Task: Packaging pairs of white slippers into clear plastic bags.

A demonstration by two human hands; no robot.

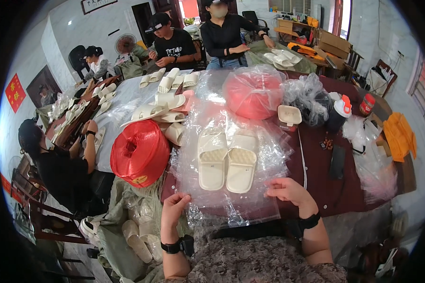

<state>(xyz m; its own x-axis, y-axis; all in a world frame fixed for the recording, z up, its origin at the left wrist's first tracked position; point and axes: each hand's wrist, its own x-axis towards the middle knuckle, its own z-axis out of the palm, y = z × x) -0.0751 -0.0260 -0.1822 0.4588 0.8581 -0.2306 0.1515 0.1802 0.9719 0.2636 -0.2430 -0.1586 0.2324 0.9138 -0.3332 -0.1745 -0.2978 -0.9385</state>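
Observation:
A pair of cream slippers [226, 161] lies side by side on a stack of clear plastic bags [269, 155] on the dark red table [335, 193] in front of me. My left hand [174, 205] pinches the near left edge of a clear bag, fingers closed on the film. My right hand [288, 190] grips the near right edge of the same bag, just below the right slipper. Both wrists wear black bands.
A red spool of plastic twine [140, 153] stands left of the slippers. More cream slippers [163, 106] pile behind it. A bagged red spool [252, 92], a black bottle [339, 113], a phone [337, 162] and other seated people [56, 165] surround the table.

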